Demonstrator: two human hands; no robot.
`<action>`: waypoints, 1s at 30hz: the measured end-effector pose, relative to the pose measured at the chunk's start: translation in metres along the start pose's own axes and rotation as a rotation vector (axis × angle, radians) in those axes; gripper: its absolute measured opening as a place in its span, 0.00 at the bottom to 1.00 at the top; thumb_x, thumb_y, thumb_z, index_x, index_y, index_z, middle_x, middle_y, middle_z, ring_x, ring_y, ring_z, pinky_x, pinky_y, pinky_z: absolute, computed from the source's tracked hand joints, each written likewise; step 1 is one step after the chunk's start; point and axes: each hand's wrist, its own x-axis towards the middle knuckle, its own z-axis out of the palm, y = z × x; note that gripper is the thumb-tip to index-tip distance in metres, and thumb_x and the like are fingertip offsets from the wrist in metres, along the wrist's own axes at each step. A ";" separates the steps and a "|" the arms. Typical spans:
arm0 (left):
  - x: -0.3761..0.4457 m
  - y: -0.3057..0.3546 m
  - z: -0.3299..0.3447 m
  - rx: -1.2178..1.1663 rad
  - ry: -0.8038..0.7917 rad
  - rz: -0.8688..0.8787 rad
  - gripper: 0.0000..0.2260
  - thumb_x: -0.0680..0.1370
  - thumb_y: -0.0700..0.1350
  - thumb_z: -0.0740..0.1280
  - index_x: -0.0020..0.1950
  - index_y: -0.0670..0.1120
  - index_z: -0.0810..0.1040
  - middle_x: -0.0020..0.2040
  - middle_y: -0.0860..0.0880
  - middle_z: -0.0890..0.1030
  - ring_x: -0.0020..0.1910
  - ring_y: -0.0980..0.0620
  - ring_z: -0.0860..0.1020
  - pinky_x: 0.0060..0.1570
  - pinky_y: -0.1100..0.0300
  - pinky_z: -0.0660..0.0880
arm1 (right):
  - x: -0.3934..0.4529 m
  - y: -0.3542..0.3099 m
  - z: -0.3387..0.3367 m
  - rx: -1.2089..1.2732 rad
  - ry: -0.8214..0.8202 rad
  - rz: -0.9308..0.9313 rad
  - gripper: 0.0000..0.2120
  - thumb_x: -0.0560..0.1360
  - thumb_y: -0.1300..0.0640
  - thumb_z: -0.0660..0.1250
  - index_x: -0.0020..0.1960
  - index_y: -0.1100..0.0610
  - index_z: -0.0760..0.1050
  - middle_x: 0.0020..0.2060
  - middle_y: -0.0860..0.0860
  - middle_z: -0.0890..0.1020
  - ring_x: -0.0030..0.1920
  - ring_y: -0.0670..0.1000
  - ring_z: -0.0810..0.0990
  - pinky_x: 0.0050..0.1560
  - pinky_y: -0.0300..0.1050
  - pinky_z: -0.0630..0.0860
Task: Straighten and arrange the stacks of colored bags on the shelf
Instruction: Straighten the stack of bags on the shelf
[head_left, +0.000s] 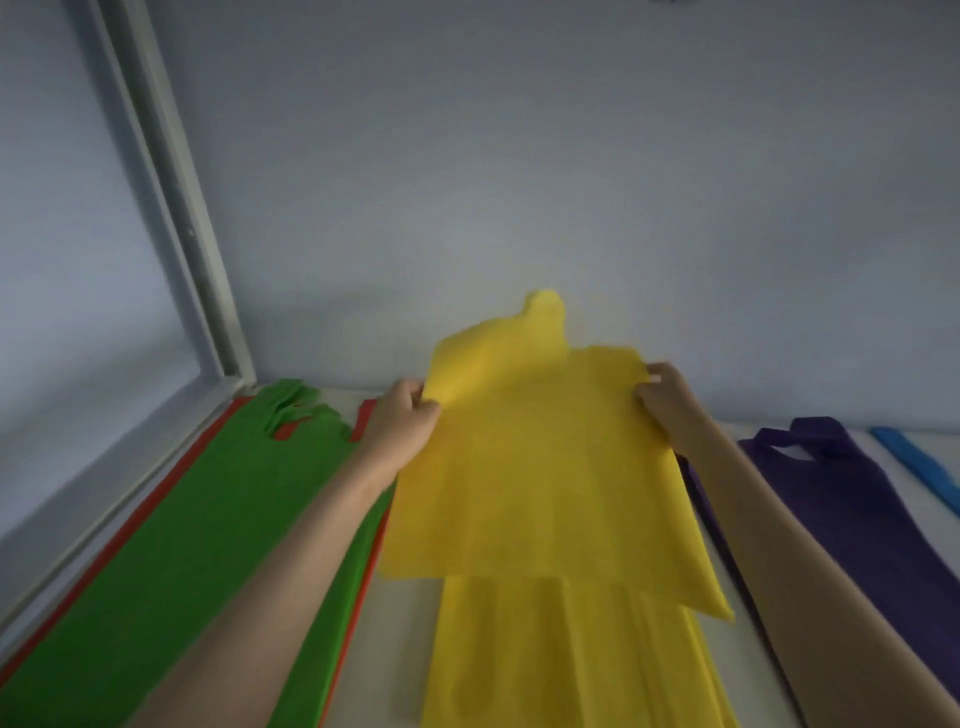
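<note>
Left hand (402, 421) and right hand (670, 402) are gripping the raised yellow bag (530, 467) by its far corners, fingers clamped on it, above the yellow stack (550, 660) lying on the shelf (737, 577), between green stack (218, 519) and purple stack (852, 493).

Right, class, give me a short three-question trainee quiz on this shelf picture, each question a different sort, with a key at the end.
1. True or false: both hands grip the lifted yellow bag, the left hand on its left edge and the right hand on its right edge.
2. Which stack lies left of the yellow stack? A. purple B. green over red C. blue
3. Fill in: the purple bags lie to the ___ of the right arm.

Key: 1 true; 2 B, the green bags lie over the red bags; 3 right.
</note>
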 end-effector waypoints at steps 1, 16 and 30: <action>-0.004 -0.013 0.019 0.016 -0.044 -0.061 0.03 0.78 0.39 0.58 0.48 0.45 0.70 0.38 0.50 0.72 0.32 0.56 0.69 0.35 0.59 0.65 | -0.001 0.022 0.001 -0.059 -0.046 0.037 0.18 0.71 0.64 0.57 0.60 0.61 0.71 0.48 0.63 0.76 0.43 0.56 0.75 0.48 0.52 0.76; -0.014 -0.095 0.100 0.331 -0.194 -0.419 0.18 0.78 0.40 0.58 0.66 0.32 0.68 0.63 0.34 0.73 0.59 0.38 0.76 0.52 0.50 0.76 | -0.020 0.113 0.019 -0.270 -0.253 0.240 0.20 0.79 0.64 0.53 0.71 0.64 0.60 0.54 0.59 0.72 0.48 0.54 0.69 0.37 0.42 0.68; -0.006 -0.104 0.042 0.469 -0.225 -0.130 0.12 0.77 0.36 0.58 0.35 0.47 0.64 0.33 0.51 0.67 0.32 0.53 0.66 0.31 0.63 0.62 | -0.045 0.080 0.040 -0.605 -0.022 0.094 0.25 0.75 0.67 0.57 0.72 0.62 0.58 0.70 0.60 0.63 0.70 0.60 0.60 0.68 0.53 0.64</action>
